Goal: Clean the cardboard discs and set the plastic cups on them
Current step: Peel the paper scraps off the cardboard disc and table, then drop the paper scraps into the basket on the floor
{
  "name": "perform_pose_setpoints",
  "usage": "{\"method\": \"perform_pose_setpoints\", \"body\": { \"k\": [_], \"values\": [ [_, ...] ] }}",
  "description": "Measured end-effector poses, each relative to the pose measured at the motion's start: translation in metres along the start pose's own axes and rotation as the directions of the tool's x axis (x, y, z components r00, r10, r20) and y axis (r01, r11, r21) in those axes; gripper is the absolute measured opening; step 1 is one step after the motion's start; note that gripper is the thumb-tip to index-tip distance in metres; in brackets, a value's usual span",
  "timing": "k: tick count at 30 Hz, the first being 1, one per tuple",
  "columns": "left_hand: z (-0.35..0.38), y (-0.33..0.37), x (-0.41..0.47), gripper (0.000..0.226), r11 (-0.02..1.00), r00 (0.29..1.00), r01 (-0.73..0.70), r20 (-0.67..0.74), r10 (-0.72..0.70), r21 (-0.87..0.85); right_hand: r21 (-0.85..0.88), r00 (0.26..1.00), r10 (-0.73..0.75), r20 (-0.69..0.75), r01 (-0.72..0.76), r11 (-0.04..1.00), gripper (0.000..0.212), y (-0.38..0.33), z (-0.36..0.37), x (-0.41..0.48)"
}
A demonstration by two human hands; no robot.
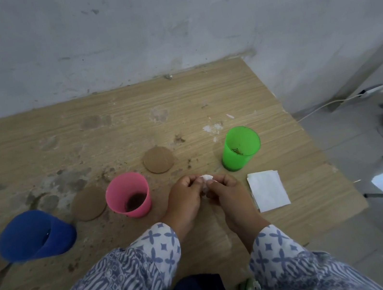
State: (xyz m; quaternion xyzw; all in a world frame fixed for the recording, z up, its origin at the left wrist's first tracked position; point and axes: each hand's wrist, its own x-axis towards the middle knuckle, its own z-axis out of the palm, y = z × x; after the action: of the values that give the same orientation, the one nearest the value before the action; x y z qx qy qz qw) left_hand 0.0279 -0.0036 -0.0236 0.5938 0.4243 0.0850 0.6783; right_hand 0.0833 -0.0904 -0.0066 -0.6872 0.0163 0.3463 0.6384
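Wood-grain surface, stained and gritty, carries everything I can see from here. I count three plastic cups, all mouth-up with their long axes vertical: a blue cup at the left, a pink cup in the middle with brown dirt in its bottom, and a green cup at the right with a few specks inside. Two cardboard discs lie flat. The near disc is between the blue and pink cups, and the far disc sits behind, between pink and green. Every cup stands on bare wood. My left hand and right hand meet in front of the green cup, each grip pinched on one small white tissue wad. One folded tissue lies just right of them, long axis running away from me.
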Motion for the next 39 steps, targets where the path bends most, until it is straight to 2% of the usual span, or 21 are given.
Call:
{"method": "perform_pose_setpoints", "body": {
  "k": [7,11,19,27,32,39],
  "values": [
    [0.009,0.003,-0.011,0.006,0.996,0.990,-0.007,0.139,-0.006,0.092,0.084,0.988,0.000,-0.154,0.013,0.996,0.005,0.006,-0.012,-0.019],
    [0.014,0.001,-0.021,0.010,0.983,0.976,-0.057,0.219,0.018,0.173,0.142,0.971,-0.002,-0.238,0.037,0.989,0.012,0.014,-0.018,-0.036],
    [0.034,-0.013,-0.052,0.009,0.948,0.897,-0.099,0.440,-0.047,0.302,0.209,0.905,0.018,-0.426,0.079,0.975,0.007,0.041,-0.044,-0.083],
    [0.087,-0.042,-0.097,0.007,0.910,0.763,-0.153,0.631,-0.140,0.386,0.286,0.789,0.053,-0.612,0.159,0.945,0.011,0.087,-0.097,-0.127],
    [0.127,-0.088,-0.122,0.005,0.846,0.679,-0.253,0.709,-0.191,0.470,0.362,0.681,0.168,-0.713,0.153,0.920,0.010,0.130,-0.135,-0.146],
    [0.165,-0.151,-0.130,0.007,0.707,0.714,-0.295,0.640,-0.283,0.642,0.321,0.555,0.267,-0.788,-0.001,0.947,0.009,0.189,-0.167,-0.146]
  ]
}}
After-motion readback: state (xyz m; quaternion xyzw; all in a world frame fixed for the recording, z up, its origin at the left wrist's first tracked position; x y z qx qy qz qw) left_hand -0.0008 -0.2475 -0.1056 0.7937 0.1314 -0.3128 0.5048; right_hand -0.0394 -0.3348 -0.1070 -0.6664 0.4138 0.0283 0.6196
